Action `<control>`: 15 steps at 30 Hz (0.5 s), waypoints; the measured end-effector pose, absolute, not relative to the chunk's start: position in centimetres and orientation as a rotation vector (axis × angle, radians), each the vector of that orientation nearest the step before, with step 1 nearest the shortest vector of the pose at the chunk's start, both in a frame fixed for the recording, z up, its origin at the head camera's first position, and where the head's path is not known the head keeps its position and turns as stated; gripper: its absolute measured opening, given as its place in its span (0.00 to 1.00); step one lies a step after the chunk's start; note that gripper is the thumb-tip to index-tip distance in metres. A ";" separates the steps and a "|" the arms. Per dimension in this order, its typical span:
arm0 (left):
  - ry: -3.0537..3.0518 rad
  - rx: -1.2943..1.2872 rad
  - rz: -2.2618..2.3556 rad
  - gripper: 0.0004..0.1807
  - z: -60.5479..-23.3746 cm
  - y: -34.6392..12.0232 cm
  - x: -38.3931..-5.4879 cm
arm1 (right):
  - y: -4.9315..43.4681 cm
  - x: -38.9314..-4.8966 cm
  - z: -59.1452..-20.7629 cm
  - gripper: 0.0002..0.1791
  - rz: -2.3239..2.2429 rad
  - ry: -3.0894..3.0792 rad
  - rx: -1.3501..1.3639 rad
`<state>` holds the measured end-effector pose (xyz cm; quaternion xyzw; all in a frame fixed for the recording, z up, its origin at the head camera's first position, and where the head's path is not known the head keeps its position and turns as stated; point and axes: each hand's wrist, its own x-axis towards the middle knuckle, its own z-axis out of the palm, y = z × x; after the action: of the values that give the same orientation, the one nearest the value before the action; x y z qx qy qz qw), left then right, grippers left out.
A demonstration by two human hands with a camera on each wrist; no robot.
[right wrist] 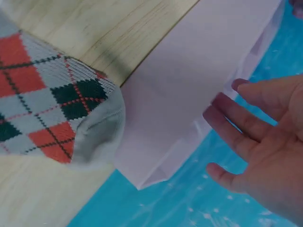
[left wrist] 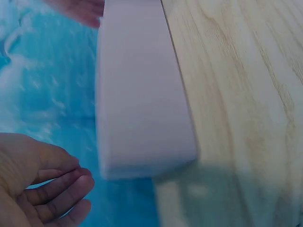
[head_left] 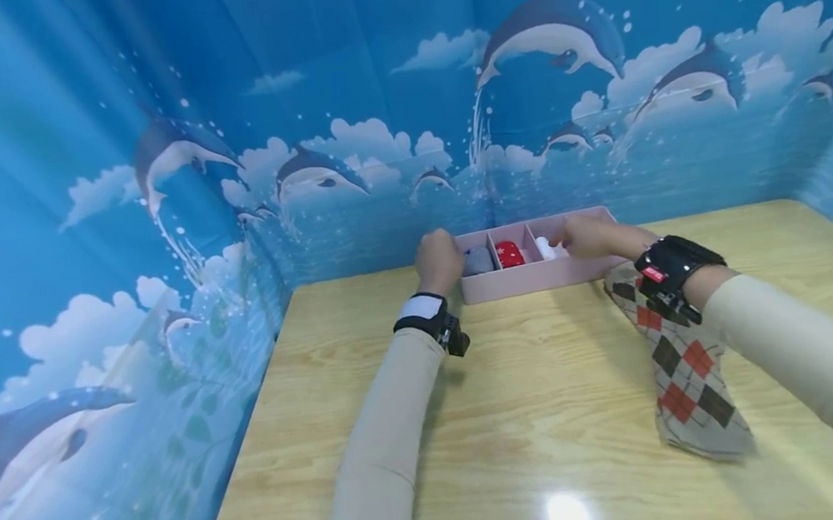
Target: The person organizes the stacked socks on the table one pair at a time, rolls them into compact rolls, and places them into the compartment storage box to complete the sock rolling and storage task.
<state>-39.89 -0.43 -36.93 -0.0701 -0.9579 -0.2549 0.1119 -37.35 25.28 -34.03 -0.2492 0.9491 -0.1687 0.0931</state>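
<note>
A long pink box (head_left: 531,280) with three compartments stands at the back of the table. Its left compartment holds a grey bundle (head_left: 478,260), the middle one a red bundle with white spots (head_left: 510,254), and the right one a white item (head_left: 547,248). My right hand (head_left: 589,237) reaches over the right compartment, fingertips close to the white item; its fingers look fairly straight in the right wrist view. At the box's left end is my left hand (head_left: 439,259), fingers loosely curled and holding nothing. An argyle sock (head_left: 687,376) lies by the box's right end, under my right forearm.
The wooden table (head_left: 537,416) has its back edge just behind the box. A blue curtain with dolphins (head_left: 367,64) hangs behind the table and along its left side. Each wrist wears a black strap with a camera.
</note>
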 end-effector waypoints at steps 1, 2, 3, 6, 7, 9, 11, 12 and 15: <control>-2.790 -0.268 -0.719 0.28 -36.7 -0.4 -39.5 | 25.5 -36.8 -33.9 0.20 -0.527 2.830 -0.742; -2.761 -0.330 -0.688 0.28 -36.4 -0.3 -39.0 | 25.8 -36.3 -33.8 0.20 -0.553 2.843 -0.753; -2.739 -0.396 -0.667 0.28 -36.1 -0.1 -38.4 | 26.1 -35.7 -33.7 0.19 -0.575 2.857 -0.767; -2.703 -0.594 -0.630 0.27 -34.7 0.7 -36.2 | 26.6 -33.6 -32.9 0.17 -0.572 2.890 -0.774; -2.701 -0.657 -0.616 0.26 -34.3 1.1 -35.3 | 26.8 -32.8 -32.7 0.16 -0.559 2.905 -0.783; -2.707 -0.787 -0.596 0.23 -33.3 1.9 -33.4 | 27.1 -31.2 -32.3 0.14 -0.515 2.935 -0.802; -2.729 -0.912 -0.549 0.15 -32.5 2.9 -31.3 | 27.4 -29.4 -32.0 0.10 -0.473 2.946 -0.807; -2.738 -0.983 -0.516 0.12 -32.2 3.5 -30.2 | 27.6 -28.5 -31.9 0.08 -0.447 2.950 -0.820; -2.727 -1.207 -0.408 0.10 -31.9 5.1 -27.2 | 28.2 -25.9 -32.0 0.07 -0.393 2.909 -0.869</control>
<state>-27.17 5.08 -31.91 -0.4001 -0.9041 -0.1351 0.0657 -25.86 28.18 -31.99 -0.2835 0.9495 -0.1282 0.0400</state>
